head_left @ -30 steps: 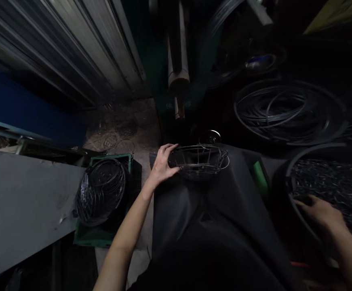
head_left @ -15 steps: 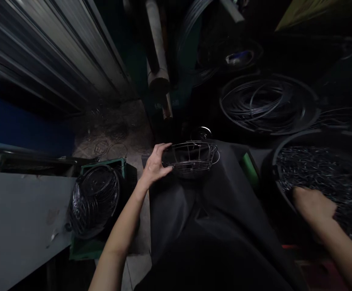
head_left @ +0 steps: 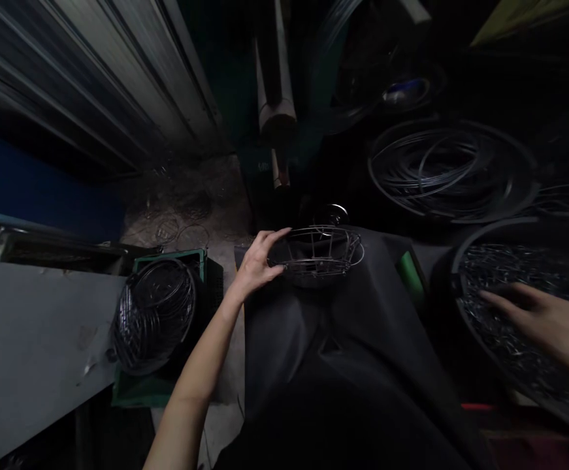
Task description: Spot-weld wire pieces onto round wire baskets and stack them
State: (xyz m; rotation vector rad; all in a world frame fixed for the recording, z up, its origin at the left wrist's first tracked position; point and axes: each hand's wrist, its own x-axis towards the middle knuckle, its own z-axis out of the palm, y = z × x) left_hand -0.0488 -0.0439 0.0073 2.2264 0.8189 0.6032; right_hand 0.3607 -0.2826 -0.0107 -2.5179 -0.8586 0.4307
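My left hand grips the left end of a round wire basket frame, thumb below and fingers above. The frame is held over my lap, which a dark apron covers. Over at the right, my right hand is above a black tub of small metal wire pieces. Its fingers are stretched out and apart, pointing left, a little blurred, and I see nothing held in them. Just behind the wire frame is a small shiny round metal part.
Wire rings fill a dark tub at the back right. On the left, a black basket of wire rings sits on a green crate, beside a grey panel. A machine's cylindrical rod points down ahead.
My right hand has moved from the tub's near left edge to over the metal pieces, its fingers now spread. The left hand keeps its grip on the wire frame. The whole view has shifted slightly.
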